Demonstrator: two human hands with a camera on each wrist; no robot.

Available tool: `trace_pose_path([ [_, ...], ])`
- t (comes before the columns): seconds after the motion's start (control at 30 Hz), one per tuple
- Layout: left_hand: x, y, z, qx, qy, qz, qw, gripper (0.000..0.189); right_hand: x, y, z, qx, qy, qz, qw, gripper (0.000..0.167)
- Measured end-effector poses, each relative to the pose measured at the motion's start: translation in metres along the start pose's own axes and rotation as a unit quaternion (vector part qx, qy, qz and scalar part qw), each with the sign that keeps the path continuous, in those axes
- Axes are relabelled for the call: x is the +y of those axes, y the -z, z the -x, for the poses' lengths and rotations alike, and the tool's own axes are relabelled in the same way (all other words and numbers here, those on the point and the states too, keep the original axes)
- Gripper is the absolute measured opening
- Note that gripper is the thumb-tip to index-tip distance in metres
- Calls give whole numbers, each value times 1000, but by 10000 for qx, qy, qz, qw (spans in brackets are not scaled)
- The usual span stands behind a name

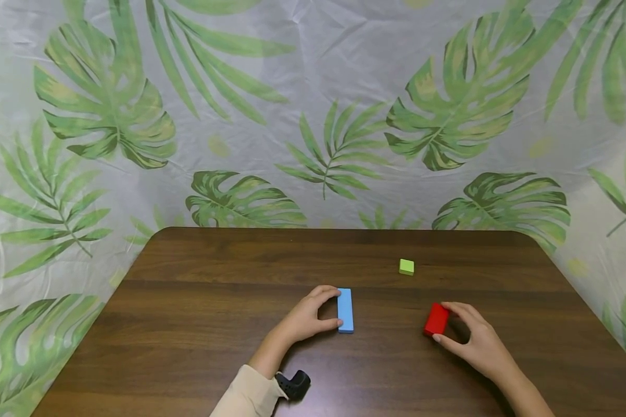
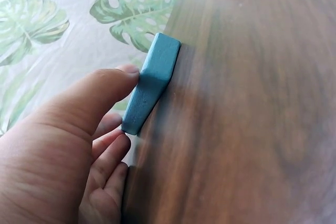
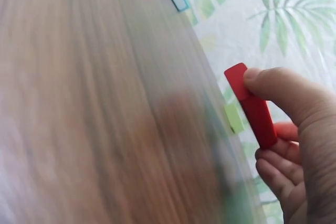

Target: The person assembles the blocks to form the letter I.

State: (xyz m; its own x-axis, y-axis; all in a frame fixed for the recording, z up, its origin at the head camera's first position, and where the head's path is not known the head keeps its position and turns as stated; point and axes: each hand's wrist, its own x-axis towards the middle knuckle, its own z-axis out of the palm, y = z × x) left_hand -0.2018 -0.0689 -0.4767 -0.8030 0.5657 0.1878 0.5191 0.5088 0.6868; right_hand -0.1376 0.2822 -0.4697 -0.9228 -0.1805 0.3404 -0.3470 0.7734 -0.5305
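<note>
Pinches the sky-blue rectangular block (image 1: pixel 346 311) in the left hand (image 1: pixel 304 319), thumb at 6 o'clock and fingertips at 12, spread only as wide as the block's length. Holds the red rectangular block (image 1: pixel 436 319) much the same way in the right hand (image 1: pixel 480 343), at 3 o'clock from the sky-blue rectangular block, thumb at the near end, fingertips at the far end. For a steady hold, keep thumb and fingertips squarely opposed, press lightly and evenly, and avoid pushing off-centre, with a twist or slip as the likely fault. Mind the lime-green block (image 1: pixel 406 267), loose on the dark wooden table (image 1: pixel 214 324) at 11 o'clock from the red rectangular block, apart from both hands. Shows, from the head, all three blocks plus a black device (image 1: pixel 295 385) at 6 o'clock from the left hand, by a cream sleeve (image 1: pixel 250 394). Reveals, from the left wrist, lower fingers loosely bent below the thumb, but only a red corner at 12 o'clock and no lime-green block. Adds, from the right wrist, dark marks on the sky-blue rectangular block at 12 o'clock, unseen from the head and too small to read
</note>
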Motion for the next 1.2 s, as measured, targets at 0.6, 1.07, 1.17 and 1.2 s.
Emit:
trace_pose_path([
  [0.6, 0, -1, 1, 34, -20, 14, 10000, 58, -24, -14, -15, 214, 832, -119, 9962, 62],
  [1.07, 0, 0, 1, 31, 23, 12, 10000, 58, -44, -27, -24, -61, 1222, -348, 9919, 62],
  [1.17, -1, 0, 1, 39, 0, -14, 10000, 59, -48, -30, -25, -50, 1339, -421, 9901, 62],
  [1.2, 0, 0, 1, 37, 1, -14, 10000, 59, -49, -32, -25, -46, 1354, -449, 9898, 62],
])
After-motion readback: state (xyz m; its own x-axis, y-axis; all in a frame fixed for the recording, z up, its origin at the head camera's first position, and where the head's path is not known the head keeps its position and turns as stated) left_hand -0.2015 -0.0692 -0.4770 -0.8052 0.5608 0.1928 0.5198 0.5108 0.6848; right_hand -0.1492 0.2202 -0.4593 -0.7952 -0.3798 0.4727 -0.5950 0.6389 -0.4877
